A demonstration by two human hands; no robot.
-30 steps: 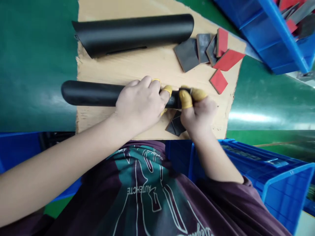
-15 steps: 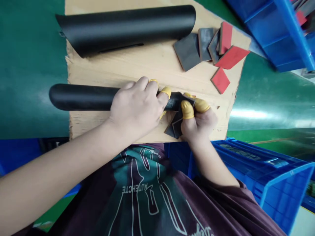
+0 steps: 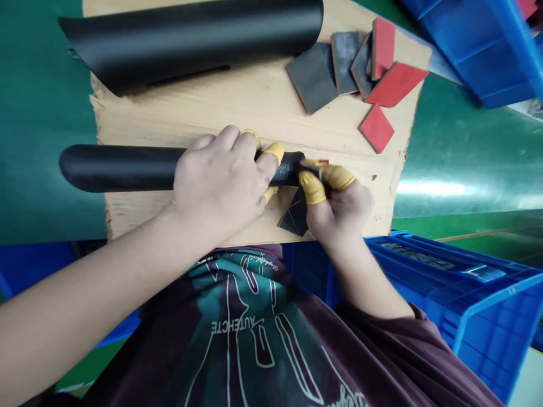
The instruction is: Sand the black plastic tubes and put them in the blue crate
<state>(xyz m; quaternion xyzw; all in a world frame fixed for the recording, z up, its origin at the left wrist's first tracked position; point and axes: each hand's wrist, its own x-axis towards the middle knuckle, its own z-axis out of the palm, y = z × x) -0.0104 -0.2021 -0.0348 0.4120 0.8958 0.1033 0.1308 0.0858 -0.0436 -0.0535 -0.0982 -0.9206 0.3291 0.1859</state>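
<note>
Nearest is the person's purple and green shirt (image 3: 250,322), with a blue bin (image 3: 496,322) to its right. Past the shirt, at the near edge of the board (image 3: 186,121), a few dark scraps (image 3: 293,219) lie overlapping, partly behind the right hand (image 3: 339,212). That hand is drawn narrow, thumb and fingers pinching a small dark piece (image 3: 314,168) at the right end of the tube (image 3: 119,168); whether the piece is stuck to the tube I cannot tell. The left hand (image 3: 223,181) is closed over the tube from above, near its right end. The tube lies crosswise, its rounded left end jutting past the board over the green table (image 3: 458,152). Yellow cots (image 3: 313,189) cover several fingertips on both hands. Beyond, toward the right, a red square (image 3: 376,129) lies just in front of two more red pads (image 3: 396,85) and some grey pads (image 3: 313,79). Farther off lies a wider black shell (image 3: 190,42), slotted along its near side, and at the far right a second blue crate (image 3: 479,45)
</note>
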